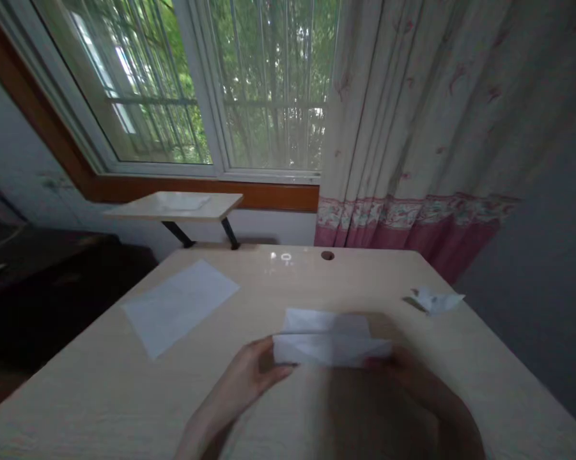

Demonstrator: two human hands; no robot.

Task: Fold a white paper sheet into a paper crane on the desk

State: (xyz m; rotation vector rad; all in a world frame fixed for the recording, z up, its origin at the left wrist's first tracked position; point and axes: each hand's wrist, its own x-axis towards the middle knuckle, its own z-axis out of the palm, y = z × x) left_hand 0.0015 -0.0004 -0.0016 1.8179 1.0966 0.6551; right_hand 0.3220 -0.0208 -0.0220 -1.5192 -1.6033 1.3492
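A folded sheet of white paper (328,349) is held level between my two hands over the near middle of the desk. My left hand (256,370) grips its left end, with the thumb along the lower edge and the fingers behind. At the right end my right hand (396,365) pinches the paper; it lies in shadow and its fingers are partly blurred. Behind the front fold, a further flap of the paper (326,321) lies toward the window.
A flat white sheet (182,306) lies on the desk (278,275) at left. Near the right edge sits a folded paper piece (436,300). A raised shelf (148,206) stands at the back left, and a round hole (327,255) is at the back edge. Curtains (393,211) hang behind.
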